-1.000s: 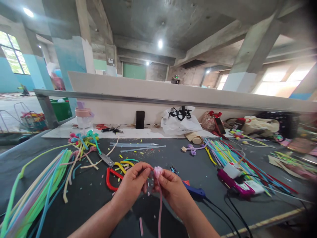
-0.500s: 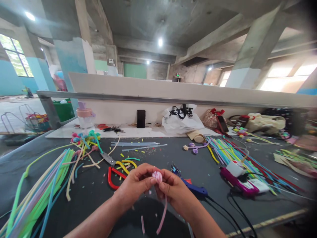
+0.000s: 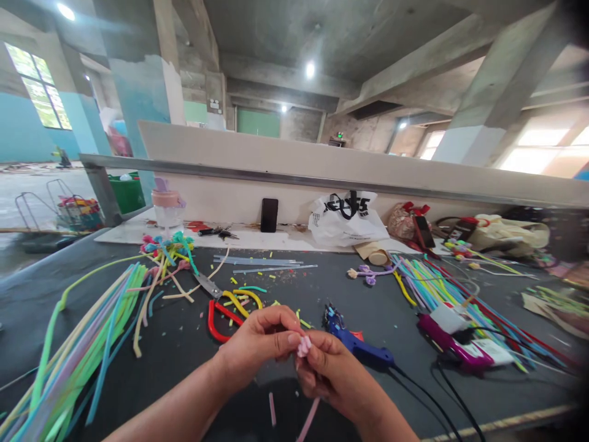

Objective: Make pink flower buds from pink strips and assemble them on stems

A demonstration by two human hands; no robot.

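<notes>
Near the front middle of the table, my left hand (image 3: 262,341) and my right hand (image 3: 334,368) meet at a small pink flower-like head (image 3: 304,346) on a fuzzy pink stem. Both hands pinch the head between thumb and fingers. The stem's lower end (image 3: 308,420) hangs below my right hand, which hides its upper part. A cut piece of pink stem (image 3: 272,409) lies on the table below. Scissors (image 3: 225,313) with red and yellow handles rest just left of my left hand. Beyond my right hand lies a blue glue gun (image 3: 363,350) with a cable.
At left are a bundle of coloured fuzzy stems (image 3: 103,331) and small knotted flowers (image 3: 170,248). More stems (image 3: 427,276) lie at right, beside a purple power strip (image 3: 453,344). A phone (image 3: 269,215), a cup (image 3: 166,209) and a white bag (image 3: 347,218) stand at the back.
The pink head has turned between my fingers and opened out into lobes. Its stem now hangs lower and further behind my right hand. The whole view has shifted slightly.
</notes>
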